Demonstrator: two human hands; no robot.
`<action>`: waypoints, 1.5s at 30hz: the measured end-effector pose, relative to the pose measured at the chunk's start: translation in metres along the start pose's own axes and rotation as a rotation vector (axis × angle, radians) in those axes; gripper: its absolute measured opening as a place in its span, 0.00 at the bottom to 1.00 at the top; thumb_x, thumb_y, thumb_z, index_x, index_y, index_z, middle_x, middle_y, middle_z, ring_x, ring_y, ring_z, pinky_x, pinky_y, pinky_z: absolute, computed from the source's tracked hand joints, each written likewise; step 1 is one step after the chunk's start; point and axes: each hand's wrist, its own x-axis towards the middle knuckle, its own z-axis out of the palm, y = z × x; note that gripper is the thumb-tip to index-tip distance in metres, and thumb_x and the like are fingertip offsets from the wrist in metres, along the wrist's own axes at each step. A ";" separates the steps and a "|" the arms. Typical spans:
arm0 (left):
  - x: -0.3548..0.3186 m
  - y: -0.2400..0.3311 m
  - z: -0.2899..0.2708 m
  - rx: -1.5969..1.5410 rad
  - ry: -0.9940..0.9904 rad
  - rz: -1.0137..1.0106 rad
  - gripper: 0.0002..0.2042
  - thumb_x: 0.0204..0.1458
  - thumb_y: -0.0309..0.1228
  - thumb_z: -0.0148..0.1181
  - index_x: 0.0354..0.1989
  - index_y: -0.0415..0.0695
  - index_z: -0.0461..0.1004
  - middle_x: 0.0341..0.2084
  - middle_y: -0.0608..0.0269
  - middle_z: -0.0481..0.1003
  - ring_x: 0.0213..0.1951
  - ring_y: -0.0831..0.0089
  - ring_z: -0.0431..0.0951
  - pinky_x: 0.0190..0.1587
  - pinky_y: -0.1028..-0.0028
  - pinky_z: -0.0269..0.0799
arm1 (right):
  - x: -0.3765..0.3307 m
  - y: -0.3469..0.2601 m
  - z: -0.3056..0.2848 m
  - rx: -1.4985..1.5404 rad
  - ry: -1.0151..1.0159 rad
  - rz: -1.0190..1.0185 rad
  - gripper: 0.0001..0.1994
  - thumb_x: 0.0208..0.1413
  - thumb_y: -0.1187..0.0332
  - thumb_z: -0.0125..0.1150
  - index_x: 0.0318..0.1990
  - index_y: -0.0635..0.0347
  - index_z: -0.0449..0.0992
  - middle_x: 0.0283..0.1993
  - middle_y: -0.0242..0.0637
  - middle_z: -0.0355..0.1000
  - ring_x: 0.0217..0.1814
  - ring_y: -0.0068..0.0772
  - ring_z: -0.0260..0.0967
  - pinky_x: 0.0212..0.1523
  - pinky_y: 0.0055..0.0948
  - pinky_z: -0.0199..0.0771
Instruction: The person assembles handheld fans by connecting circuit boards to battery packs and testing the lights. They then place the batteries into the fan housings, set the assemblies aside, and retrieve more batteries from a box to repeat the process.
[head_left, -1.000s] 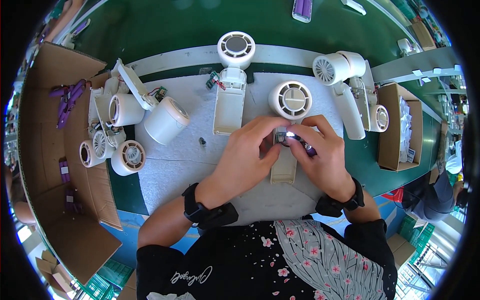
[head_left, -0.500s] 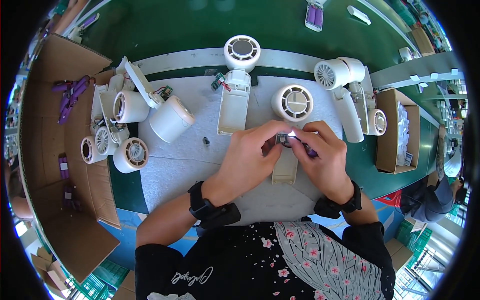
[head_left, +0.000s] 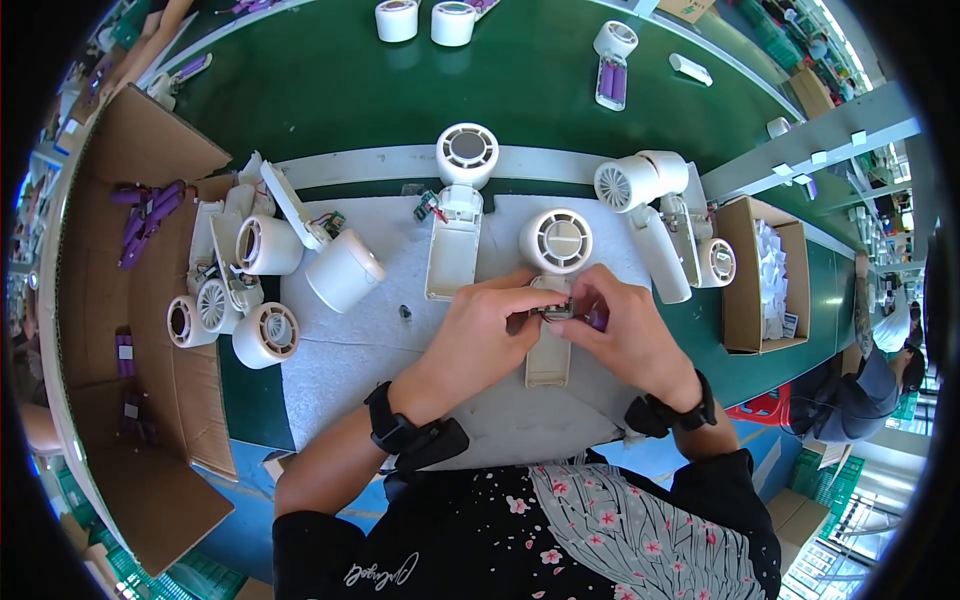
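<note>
Over the open white handle shell of a handheld fan, my two hands meet. My left hand pinches a small circuit board between thumb and fingertips. From the other side my right hand closes its fingers at the board's end. A purple battery shows partly under those fingers; the rest of it is hidden. Left of my hands lies a second fan with an open handle, a small green board hanging from its wires.
White fan parts pile up at the left beside a cardboard box with purple batteries. More fans lie at the right, near a small carton of white pieces. A grey-white mat covers the bench. Beyond a rail, more fan units stand on a green surface.
The bright light at the board has gone out. My view has tilted up, so more of the far green surface and its fan heads show. My hands stay together around the board.
</note>
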 end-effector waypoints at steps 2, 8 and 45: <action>-0.001 -0.001 -0.002 -0.021 0.015 0.015 0.15 0.45 0.16 0.56 0.41 0.42 0.78 0.30 0.55 0.75 0.26 0.62 0.77 0.31 0.68 0.72 | -0.007 -0.002 -0.012 0.000 -0.119 -0.094 0.16 0.45 0.75 0.70 0.42 0.64 0.72 0.35 0.39 0.73 0.31 0.32 0.73 0.34 0.28 0.73; 0.002 -0.002 -0.003 -0.008 -0.053 -0.039 0.15 0.46 0.16 0.57 0.42 0.42 0.79 0.42 0.56 0.77 0.32 0.68 0.79 0.36 0.74 0.75 | -0.026 0.008 -0.015 -0.322 0.058 -0.527 0.16 0.43 0.77 0.70 0.42 0.65 0.74 0.38 0.40 0.75 0.38 0.39 0.73 0.39 0.31 0.74; 0.002 -0.007 0.002 -0.021 -0.030 -0.016 0.15 0.45 0.15 0.55 0.42 0.41 0.78 0.41 0.56 0.76 0.29 0.72 0.77 0.31 0.77 0.72 | -0.047 0.020 -0.005 -0.296 0.166 -0.389 0.05 0.44 0.75 0.65 0.28 0.65 0.75 0.44 0.41 0.75 0.46 0.37 0.75 0.37 0.32 0.78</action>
